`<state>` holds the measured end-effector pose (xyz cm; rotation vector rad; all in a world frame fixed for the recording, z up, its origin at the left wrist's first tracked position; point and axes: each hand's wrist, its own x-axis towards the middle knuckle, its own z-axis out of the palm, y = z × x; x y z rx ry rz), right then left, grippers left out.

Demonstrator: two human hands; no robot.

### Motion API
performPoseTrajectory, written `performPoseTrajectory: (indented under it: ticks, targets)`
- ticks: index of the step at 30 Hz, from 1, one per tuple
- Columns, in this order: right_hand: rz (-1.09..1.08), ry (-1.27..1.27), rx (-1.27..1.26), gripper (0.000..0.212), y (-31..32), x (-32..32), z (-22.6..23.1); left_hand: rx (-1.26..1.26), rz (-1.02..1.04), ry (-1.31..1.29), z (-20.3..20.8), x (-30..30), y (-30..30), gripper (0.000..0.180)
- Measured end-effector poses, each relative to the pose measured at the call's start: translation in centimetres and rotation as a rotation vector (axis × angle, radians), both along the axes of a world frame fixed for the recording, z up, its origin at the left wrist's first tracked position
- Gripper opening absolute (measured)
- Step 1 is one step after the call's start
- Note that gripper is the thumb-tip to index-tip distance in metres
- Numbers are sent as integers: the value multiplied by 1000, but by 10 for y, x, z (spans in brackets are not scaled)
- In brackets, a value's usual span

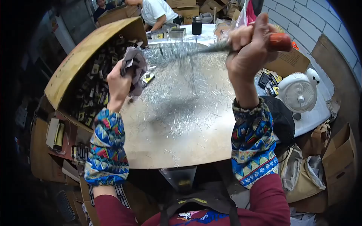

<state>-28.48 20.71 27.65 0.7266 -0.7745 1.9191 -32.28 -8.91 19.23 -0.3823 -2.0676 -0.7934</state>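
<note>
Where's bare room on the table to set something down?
The tabletop is barest along its near edge, between the left sleeve and right sleeve. Metal slivers crowd its middle, with strays nearer; the box of parts crowds the left.

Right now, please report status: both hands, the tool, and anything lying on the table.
Right hand gripping red-handled tool, far end blurred. Left hand clutching crumpled grey material. Thin metal pieces scattered across table.
</note>
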Motion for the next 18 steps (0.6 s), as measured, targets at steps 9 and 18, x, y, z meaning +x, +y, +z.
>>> performPoseTrajectory:
  ticks: [9, 18]
  targets:
    - [-33, 76, 141, 22, -20, 14, 31, -141, -3, 215, -5, -10, -1, 37]
    - [-173, 64, 277, 18, -14, 21, 33, -247, -49, 319, -5, -14, 28, 40]
